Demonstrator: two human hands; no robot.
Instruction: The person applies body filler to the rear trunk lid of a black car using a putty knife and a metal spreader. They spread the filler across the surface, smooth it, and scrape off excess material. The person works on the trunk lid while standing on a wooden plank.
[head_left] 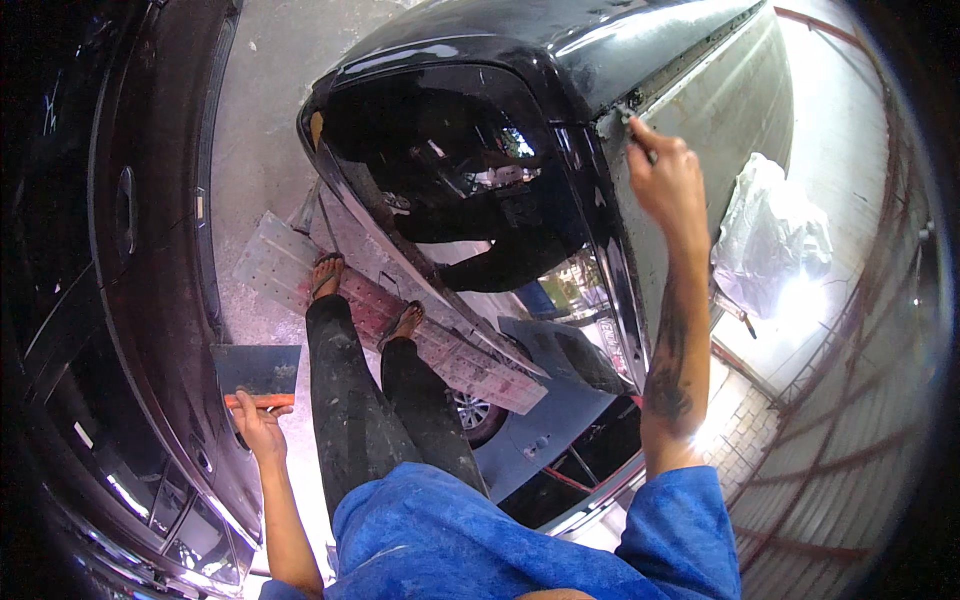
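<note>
- Right hand pinches small spreader against grey filler patch on black car.
- Left hand grips wide putty board, held low, level, within reach.

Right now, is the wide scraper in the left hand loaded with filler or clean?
Cannot tell. The left hand holds the wide scraper by its orange handle; the blade looks dull grey, with no clear lump.

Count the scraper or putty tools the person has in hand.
2. A wide flat scraper with an orange handle is in the left hand, low beside the dark car. A small tool, mostly hidden, is in the raised right hand, touching the vehicle's grey edge.
</note>
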